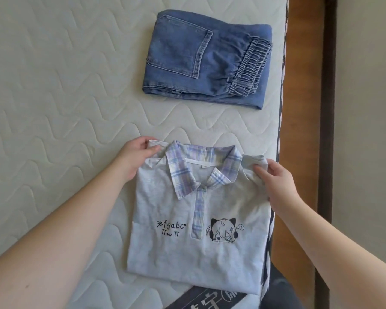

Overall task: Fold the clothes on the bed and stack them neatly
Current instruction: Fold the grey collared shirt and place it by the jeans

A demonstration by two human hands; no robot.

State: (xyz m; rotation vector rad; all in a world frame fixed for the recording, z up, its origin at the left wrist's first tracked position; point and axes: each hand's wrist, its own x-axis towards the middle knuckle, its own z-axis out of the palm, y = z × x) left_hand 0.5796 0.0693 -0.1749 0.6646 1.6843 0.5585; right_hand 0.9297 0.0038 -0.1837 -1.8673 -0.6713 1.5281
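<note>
Quilted mattress bears two garments: folded jeans at the far side, folded grey polo shirt nearer the person, the two well apart.

Risk noted: the shirt lies close to the mattress's right edge, so a lift by the shoulder corners alone could let the tucked-under sides drop open or the hem sag; a careless carry to the jeans would likely undo the fold and leave a crooked stack. The jeans' elastic waistband makes an uneven top, which may tilt whatever is set on it. Left hand pinches the shirt's far left shoulder corner, thumb over the fabric beside the plaid collar. Right hand pinches the far right shoulder corner, fingers curled on bunched cloth. Both forearms reach forward over the shirt's sides.
</note>
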